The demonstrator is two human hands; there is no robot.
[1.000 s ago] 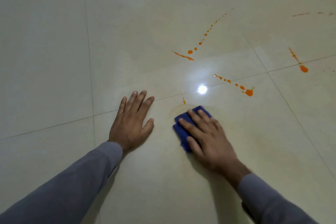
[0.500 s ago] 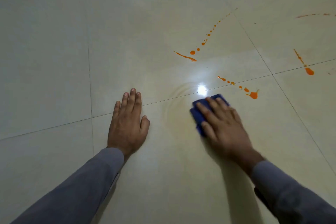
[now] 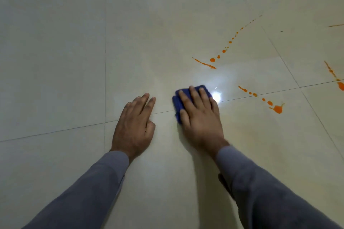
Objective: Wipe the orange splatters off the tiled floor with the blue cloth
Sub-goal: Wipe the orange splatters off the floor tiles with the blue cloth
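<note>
Cloth: folded dark-blue wiping cloth (image 3: 186,96), frame centre, pressed flat under right hand (image 3: 200,117), fingers straight; swept back leftward from nearest orange droplet trail (image 3: 260,98). Left hand (image 3: 135,124) flat on glossy cream tiled floor (image 3: 55,61), grip empty. Splatters at right unwiped.

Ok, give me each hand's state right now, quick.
Left hand: open, flat on the glossy cream tiled floor, holding nothing.
Right hand: open, pressing the folded blue cloth down.

Dim, soft light. A bright glare spot sits on the glossy floor (image 3: 55,61) just right of the right hand (image 3: 200,117). Faint shadows trail below both arms. Grout lines bow slightly toward the edges.
</note>
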